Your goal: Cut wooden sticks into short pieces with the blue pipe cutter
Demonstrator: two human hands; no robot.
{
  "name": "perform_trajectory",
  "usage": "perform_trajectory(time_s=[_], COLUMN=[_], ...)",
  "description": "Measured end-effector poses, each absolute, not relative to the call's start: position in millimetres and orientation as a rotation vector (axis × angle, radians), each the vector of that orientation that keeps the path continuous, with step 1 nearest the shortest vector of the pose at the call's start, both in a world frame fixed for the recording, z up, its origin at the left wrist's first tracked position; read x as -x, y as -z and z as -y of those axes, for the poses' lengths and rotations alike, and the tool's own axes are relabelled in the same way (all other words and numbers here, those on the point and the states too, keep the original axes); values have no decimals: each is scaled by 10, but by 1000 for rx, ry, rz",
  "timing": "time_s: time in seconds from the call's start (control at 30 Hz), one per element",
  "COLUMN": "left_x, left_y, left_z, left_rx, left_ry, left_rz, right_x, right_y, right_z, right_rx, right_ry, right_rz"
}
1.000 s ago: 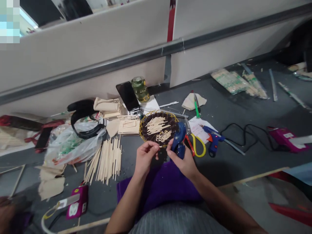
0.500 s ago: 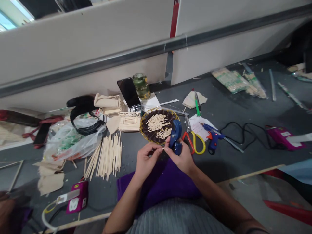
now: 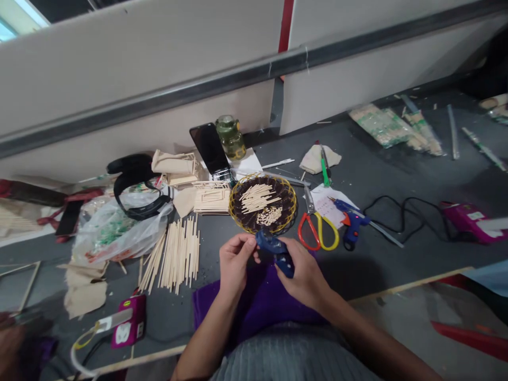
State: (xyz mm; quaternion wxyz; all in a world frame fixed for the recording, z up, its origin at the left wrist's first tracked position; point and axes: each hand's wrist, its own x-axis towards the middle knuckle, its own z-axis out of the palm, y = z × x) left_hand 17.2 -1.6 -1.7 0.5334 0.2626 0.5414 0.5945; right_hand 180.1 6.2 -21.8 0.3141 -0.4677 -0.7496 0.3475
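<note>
My right hand (image 3: 304, 272) is wrapped round a dark blue two-handled hand tool (image 3: 271, 245), its nose pointing left. The fingers of my left hand (image 3: 237, 259) are pinched together at that nose. What they hold, if anything, is too small to make out. Just beyond the tool stands a brown woven basket with a yellow rim (image 3: 294, 211). In it lie pale cut sticks (image 3: 257, 198) and a heap of tiny cut pieces (image 3: 270, 216). A purple cloth (image 3: 257, 301) lies below both hands.
Long sticks (image 3: 180, 254) and a plastic bag (image 3: 119, 227) lie to the left. Scissors (image 3: 317, 227) and a blue glue gun (image 3: 351, 222) with a black cord lie to the right. A phone (image 3: 210, 151) leans before a green jar (image 3: 230, 137). Another person's hand (image 3: 11, 338) shows at lower left.
The blue tool has gone from upright beside the basket to lower and lying nearly level, nose toward my left hand. My right hand now grips its handles, and the basket shows more fully.
</note>
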Motion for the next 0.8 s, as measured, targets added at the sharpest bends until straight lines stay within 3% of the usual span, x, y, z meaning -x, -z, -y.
perform_trajectory(time_s=[0.8], left_x=[-69], left_y=[167], left_z=[108], left_rx=[-846], left_ry=[-1280], left_rz=[-1215], right_x=[-1790], right_y=[328], right_z=[34], right_rx=[1247], right_ry=[-827], right_rz=[2064])
